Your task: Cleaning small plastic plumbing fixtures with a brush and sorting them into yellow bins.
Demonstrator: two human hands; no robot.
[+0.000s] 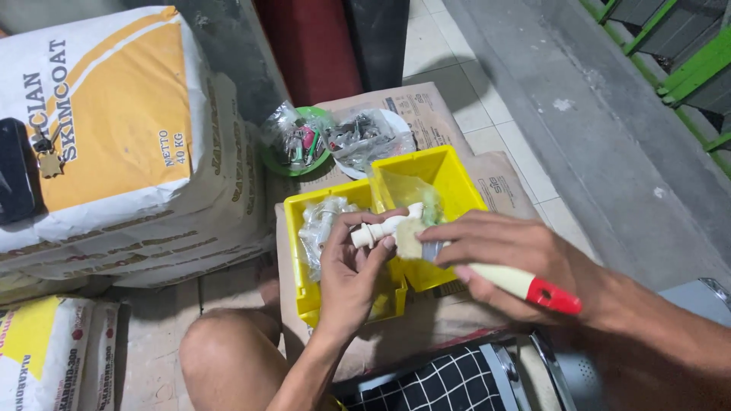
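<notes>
My left hand (352, 274) grips a small white plastic fitting (384, 227) over the yellow bins. My right hand (518, 259) holds a paintbrush with a cream handle and red end (525, 285); its pale bristles (411, 237) touch the fitting. Below the hands stand two yellow plastic bins: the nearer one (304, 293) holds clear bags of parts, the farther one (445, 179) holds a clear bag with greenish contents.
Stacked white-and-orange cement sacks (114, 137) with keys on top fill the left. A green bowl (293, 144) and a white bowl (365, 137) hold bagged small parts on flattened cardboard (426, 114). My bare knee (221, 358) is at the bottom; a green railing (685, 61) at top right.
</notes>
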